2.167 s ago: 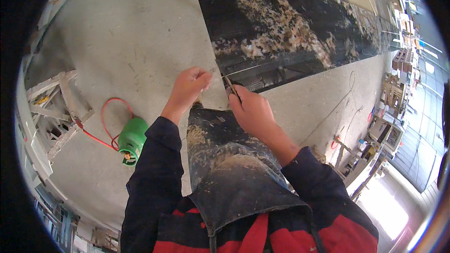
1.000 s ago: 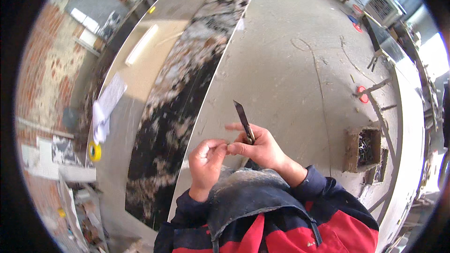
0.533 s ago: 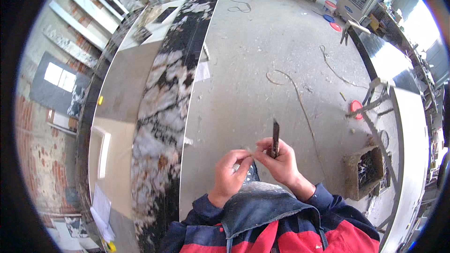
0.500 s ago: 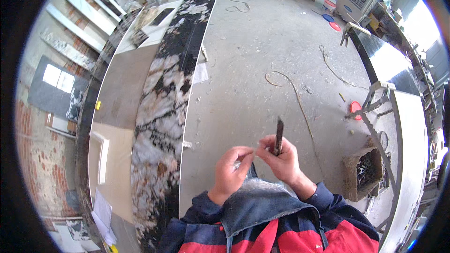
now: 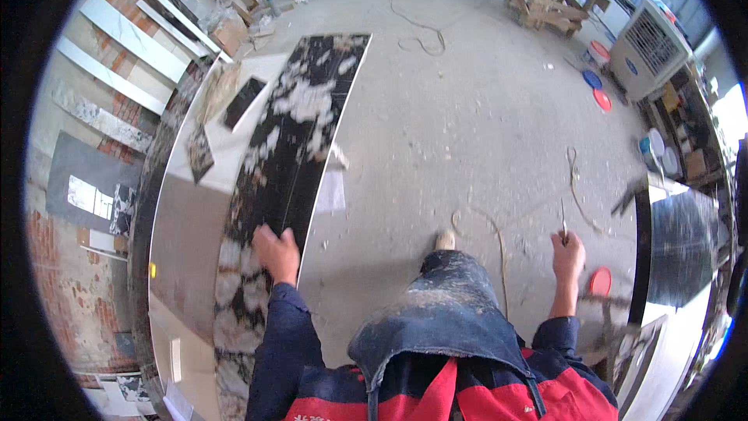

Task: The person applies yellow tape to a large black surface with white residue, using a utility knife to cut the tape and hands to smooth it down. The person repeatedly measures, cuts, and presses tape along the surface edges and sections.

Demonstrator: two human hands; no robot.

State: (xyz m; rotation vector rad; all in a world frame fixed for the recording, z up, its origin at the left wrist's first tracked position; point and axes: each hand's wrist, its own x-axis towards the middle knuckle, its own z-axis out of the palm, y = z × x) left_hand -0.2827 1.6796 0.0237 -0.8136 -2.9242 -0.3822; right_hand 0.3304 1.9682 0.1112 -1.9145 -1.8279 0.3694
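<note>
My left hand (image 5: pixel 277 254) is over the long black stone slab (image 5: pixel 294 152), which has white and brownish patches. Its thumb stands apart from the fingers and nothing shows in it; whether it touches the slab I cannot tell. Out to the right, above the floor, my right hand (image 5: pixel 569 256) is closed round a narrow dark blade-like tool (image 5: pixel 564 218). The tool points away from me and looks thin from this side. A worn dark blue apron (image 5: pixel 444 308) hangs in front of me, and one shoe tip (image 5: pixel 445 240) shows beyond it.
Left of the slab lie pale panels with a small dark stone piece (image 5: pixel 245 103). At right stand a dark glossy slab (image 5: pixel 686 234) and, farther off, an air cooler (image 5: pixel 648 51). A cord (image 5: pixel 499 242) and a red lid (image 5: pixel 600 281) lie on the floor. A wooden stand (image 5: pixel 545 4) is far right.
My hands were together in front of me and have parted: the left has gone over the slab, the right outward with the tool. The view has shifted; I appear farther along the slab.
</note>
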